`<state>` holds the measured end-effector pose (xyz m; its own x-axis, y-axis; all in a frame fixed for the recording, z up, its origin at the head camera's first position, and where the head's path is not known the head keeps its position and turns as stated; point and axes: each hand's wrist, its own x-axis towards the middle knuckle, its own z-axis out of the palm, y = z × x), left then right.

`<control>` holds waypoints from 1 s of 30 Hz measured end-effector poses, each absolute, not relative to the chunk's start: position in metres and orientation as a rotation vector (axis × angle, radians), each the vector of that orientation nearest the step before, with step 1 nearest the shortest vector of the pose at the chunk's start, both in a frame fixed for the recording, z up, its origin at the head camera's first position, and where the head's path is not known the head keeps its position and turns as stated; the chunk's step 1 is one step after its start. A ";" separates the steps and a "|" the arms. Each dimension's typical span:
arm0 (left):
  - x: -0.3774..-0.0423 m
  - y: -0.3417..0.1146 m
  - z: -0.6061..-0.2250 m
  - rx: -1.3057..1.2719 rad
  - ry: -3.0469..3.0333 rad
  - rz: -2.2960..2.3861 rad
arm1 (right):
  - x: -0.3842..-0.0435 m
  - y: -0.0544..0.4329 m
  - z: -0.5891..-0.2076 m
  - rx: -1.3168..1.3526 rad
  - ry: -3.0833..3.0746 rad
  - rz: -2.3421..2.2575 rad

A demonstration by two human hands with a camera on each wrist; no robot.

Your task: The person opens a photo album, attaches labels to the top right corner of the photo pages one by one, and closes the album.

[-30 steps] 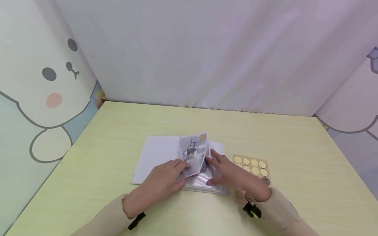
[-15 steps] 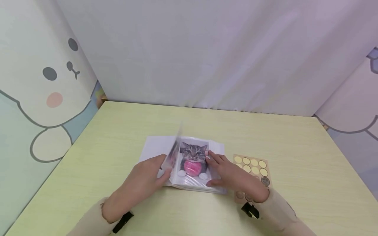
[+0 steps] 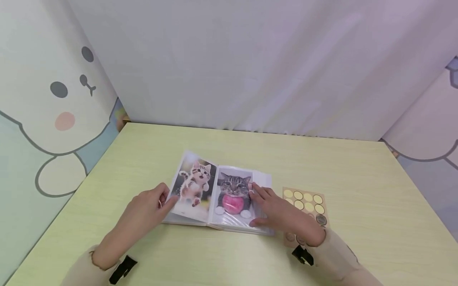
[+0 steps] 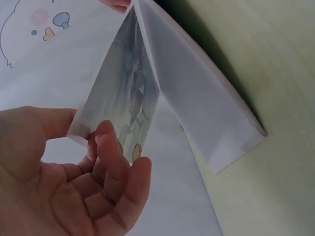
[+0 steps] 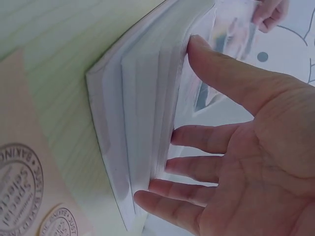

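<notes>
The left hand point(image 3: 144, 206) pinches a kitten page point(image 3: 193, 190) — the right hand point(image 3: 277, 206), unclenched, touches the album point(image 3: 264, 179), stickers point(image 3: 308, 197) by its wrist.

A pale yellow wood-grain table point(image 3: 322, 167) is stretching between the open white photo album point(image 3: 214, 211) with clear sleeves and the hanging whitish curtain point(image 3: 229, 67), leaving a hand room to pass. The left hand point(image 3: 143, 208), pinching a tilted, plastic-sleeved kitten-photo page point(image 3: 195, 186), is blocking the album's left edge, while a wedge of space is lying beneath that page. The right hand point(image 3: 280, 210) is barring the right edge, its wrist hiding part of the tan, rectangular paper sheet of round stickers point(image 3: 308, 196).
</notes>
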<state>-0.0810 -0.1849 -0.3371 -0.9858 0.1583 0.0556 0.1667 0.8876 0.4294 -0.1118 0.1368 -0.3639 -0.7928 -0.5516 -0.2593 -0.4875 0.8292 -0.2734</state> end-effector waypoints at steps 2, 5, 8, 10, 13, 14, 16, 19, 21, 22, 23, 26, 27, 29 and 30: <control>-0.081 -0.190 -0.341 -0.248 -3.068 -0.691 | -0.112 0.136 -0.364 -0.790 2.684 -0.269; -0.083 -0.194 -0.346 -0.232 -3.127 -0.697 | -0.112 0.135 -0.363 -0.787 2.687 -0.261; -0.086 -0.197 -0.353 -0.217 -3.187 -0.697 | -0.112 0.135 -0.362 -0.778 2.689 -0.253; -0.088 -0.197 -0.357 -0.210 -3.224 -0.687 | -0.112 0.135 -0.362 -0.774 2.691 -0.247; -0.092 -0.198 -0.364 -0.188 -3.273 -0.654 | -0.112 0.135 -0.362 -0.774 2.693 -0.245; -0.093 -0.198 -0.365 -0.182 -3.289 -0.643 | -0.112 0.135 -0.362 -0.775 2.692 -0.247; -0.094 -0.198 -0.368 -0.175 -3.320 -0.624 | -0.112 0.135 -0.363 -0.777 2.692 -0.251; -0.094 -0.198 -0.370 -0.185 -3.352 -0.607 | -0.112 0.135 -0.363 -0.787 2.694 -0.251; -0.095 -0.198 -0.370 -0.198 -3.366 -0.595 | -0.112 0.135 -0.364 -0.805 2.700 -0.240; -0.095 -0.198 -0.370 -0.198 -3.373 -0.588 | -0.112 0.135 -0.364 -0.813 2.703 -0.234; -0.095 -0.198 -0.369 -0.197 -3.377 -0.579 | -0.112 0.135 -0.364 -0.819 2.705 -0.230; -0.096 -0.198 -0.368 -0.199 -3.383 -0.559 | -0.113 0.136 -0.364 -0.830 2.708 -0.220; -0.096 -0.197 -0.367 -0.197 -3.383 -0.554 | -0.113 0.136 -0.364 -0.828 2.707 -0.221; -0.097 -0.196 -0.366 -0.204 -3.372 -0.545 | -0.113 0.135 -0.365 -0.822 2.703 -0.226; -0.097 -0.196 -0.366 -0.209 -3.366 -0.540 | -0.113 0.135 -0.365 -0.823 2.701 -0.225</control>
